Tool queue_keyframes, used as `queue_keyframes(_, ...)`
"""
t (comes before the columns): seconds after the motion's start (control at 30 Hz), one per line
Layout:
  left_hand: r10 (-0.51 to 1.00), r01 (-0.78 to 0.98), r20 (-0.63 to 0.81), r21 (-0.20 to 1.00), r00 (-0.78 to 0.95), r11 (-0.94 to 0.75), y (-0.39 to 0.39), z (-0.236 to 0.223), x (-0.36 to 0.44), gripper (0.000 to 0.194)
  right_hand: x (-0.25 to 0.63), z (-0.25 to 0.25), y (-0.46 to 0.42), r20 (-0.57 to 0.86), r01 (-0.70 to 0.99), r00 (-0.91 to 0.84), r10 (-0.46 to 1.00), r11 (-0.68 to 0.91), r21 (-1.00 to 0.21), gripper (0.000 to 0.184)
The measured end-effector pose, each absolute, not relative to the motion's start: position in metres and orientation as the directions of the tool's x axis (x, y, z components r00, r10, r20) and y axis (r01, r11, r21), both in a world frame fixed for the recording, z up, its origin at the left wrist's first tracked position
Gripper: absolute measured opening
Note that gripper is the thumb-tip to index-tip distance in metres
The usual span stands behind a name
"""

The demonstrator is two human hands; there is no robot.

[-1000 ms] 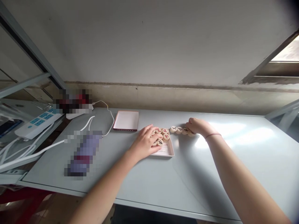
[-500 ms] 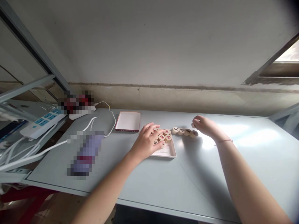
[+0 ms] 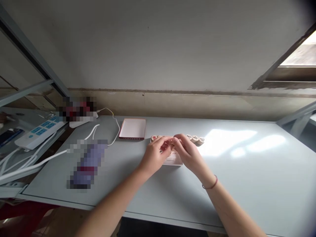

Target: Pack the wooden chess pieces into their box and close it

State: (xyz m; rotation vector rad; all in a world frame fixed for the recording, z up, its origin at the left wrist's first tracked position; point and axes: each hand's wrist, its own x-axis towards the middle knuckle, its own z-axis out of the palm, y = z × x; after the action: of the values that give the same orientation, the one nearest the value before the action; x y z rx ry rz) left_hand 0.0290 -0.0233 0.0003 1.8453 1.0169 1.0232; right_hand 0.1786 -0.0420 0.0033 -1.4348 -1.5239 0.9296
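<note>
My left hand (image 3: 154, 154) reaches over a shallow white box (image 3: 174, 162), its thumb and fingers curled together. From the right, my right hand (image 3: 189, 153) meets it, and the fingertips of both touch above the box. The fingers mostly hide whatever is between them; a xiangqi piece appears to be in the right one. Inside the box are round wooden xiangqi pieces; a red-marked piece (image 3: 154, 138) shows at its far left corner. Just right of the box, several black-marked xiangqi pieces (image 3: 195, 138) lie in a row, partly behind my right hand.
A box lid (image 3: 133, 128) lies open side up behind the left hand. At the left are a blurred purple object (image 3: 90, 164), white cables and a power strip (image 3: 39, 130). The wall borders the grey table (image 3: 237, 184) at the back.
My right hand has moved left from beyond the row, with a piece in its fingers earlier, to meet my left hand. My left fingers have curled in. The view has shifted slightly.
</note>
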Motion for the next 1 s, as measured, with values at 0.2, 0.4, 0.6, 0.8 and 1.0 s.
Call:
queue_keyframes(0.2,0.911,0.412,0.285,0.823,0.298,-0.392,-0.014,0.001,0.022,0.023,0.198,0.002,-0.035,-0.021,0.228,0.129,0.991,-0.050,-0.972,0.012)
queue_keyframes(0.4,0.814,0.492,0.273,0.684,0.512,-0.539,-0.013,-0.001,0.035,0.026,0.217,0.002,-0.031,-0.028,0.316,0.211,0.977,-0.095,-0.944,0.014)
queue_keyframes(0.6,0.788,0.645,0.180,0.484,0.588,-0.592,-0.014,-0.009,0.051,0.014,0.222,0.001,-0.034,0.016,0.341,0.071,0.997,-0.010,-0.940,0.037)
queue_keyframes(0.8,0.755,0.663,0.267,0.363,0.600,-0.655,-0.013,-0.018,0.050,0.014,0.227,0.010,-0.038,-0.007,0.466,-0.008,1.000,-0.003,-0.885,0.035)
queue_keyframes(1.0,0.758,0.647,0.364,0.396,0.540,-0.651,-0.007,-0.018,0.033,0.018,0.228,0.009,-0.042,-0.012,0.622,-0.245,0.970,0.147,-0.769,0.031)
